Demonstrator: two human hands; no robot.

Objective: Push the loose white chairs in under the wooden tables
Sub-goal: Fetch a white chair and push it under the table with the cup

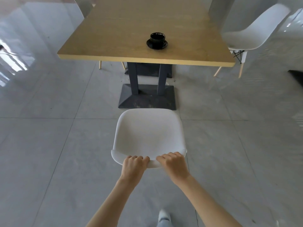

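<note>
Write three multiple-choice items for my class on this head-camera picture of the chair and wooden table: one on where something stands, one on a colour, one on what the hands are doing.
1. Where does the cup on its saucer stand?
A. on the floor
B. on the wooden table
C. on the chair seat

2. What colour is the cup?
A. black
B. red
C. white

3. What are the left hand and right hand doing?
A. hanging free
B. lifting the cup
C. gripping the top of the backrest of the near white chair

Answers: 1 B, the cup sits on the tabletop near its front edge. 2 A, both cup and saucer are black. 3 C, the fingers of both hands curl over the backrest's top edge, with the chair out short of the table's dark base.
</note>
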